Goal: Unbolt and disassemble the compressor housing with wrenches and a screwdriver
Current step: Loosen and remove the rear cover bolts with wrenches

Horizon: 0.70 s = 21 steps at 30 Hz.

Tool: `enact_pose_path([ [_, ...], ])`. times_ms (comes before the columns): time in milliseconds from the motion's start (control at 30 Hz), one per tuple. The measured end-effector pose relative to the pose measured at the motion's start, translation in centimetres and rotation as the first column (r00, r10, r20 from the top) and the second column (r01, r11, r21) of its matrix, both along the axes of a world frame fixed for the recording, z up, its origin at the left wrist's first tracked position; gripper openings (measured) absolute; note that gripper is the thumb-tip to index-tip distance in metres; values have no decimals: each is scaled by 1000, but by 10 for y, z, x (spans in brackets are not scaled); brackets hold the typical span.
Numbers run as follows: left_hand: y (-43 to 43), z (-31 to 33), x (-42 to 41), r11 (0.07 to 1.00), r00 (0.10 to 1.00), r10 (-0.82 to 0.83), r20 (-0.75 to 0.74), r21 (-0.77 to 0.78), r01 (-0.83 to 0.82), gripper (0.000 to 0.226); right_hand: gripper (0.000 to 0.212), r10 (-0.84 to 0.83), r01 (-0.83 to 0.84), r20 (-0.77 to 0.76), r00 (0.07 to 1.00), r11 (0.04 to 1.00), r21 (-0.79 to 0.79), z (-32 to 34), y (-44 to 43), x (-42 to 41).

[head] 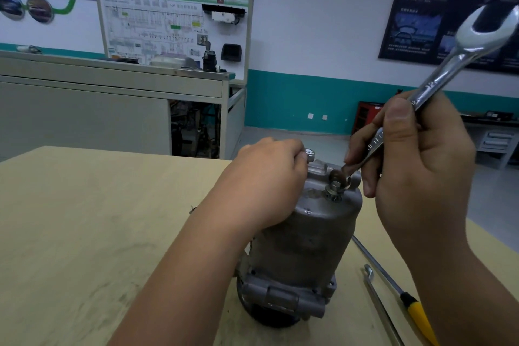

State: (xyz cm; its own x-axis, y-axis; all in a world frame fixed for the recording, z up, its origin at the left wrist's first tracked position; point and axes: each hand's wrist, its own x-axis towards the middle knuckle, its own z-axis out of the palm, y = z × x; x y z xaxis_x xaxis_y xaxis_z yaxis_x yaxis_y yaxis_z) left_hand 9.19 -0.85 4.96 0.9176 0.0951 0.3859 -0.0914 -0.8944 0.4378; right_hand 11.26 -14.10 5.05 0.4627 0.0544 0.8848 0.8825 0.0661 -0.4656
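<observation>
The compressor stands upright in the middle of the table, housing all in one piece, so by the look of it this is early going. The left hand clamps the top edge, fingers curled over the rim and bunched together right beside one bolt; the fingertips are hidden, so whether they touch that bolt I cannot tell. The right hand has the wrench, thumb and curled fingers pinching the shank low down, open end high in the air, ring end down against a second bolt on the top face. Whether the ring is fully seated over the head is hard to say. Both bolts are in their holes, each standing a little proud with its washer showing, possibly part loosened. No cover is off and no loose bolts show on the table. A screwdriver lies to the right, apart from the compressor, with a thin metal rod beside it. Left to do, I would judge: back out these bolts and any others, then split the housing.
</observation>
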Motion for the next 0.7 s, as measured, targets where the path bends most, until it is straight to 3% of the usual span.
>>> enact_pose_path([
  [233, 0, 0, -1, 1000, 1000, 1, 5, 14, -1, 32, 32, 176, -184, -283, 943, 983, 0, 12, -6, 4],
  [400, 0, 0, -1, 1000, 1000, -3, 12, 16, 3, 32, 35, 169, -226, -441, 882, 971, -80, 20, -6, 8],
  [533, 0, 1, -1, 1000, 1000, -5, 18, 13, 4, 30, 31, 101, -212, -440, 892, 954, -211, 24, -2, 11],
  [700, 0, 1, -2, 1000, 1000, -14, 19, 2, 14, 28, 25, -45, -72, -278, 959, 914, -399, 30, 0, 6],
])
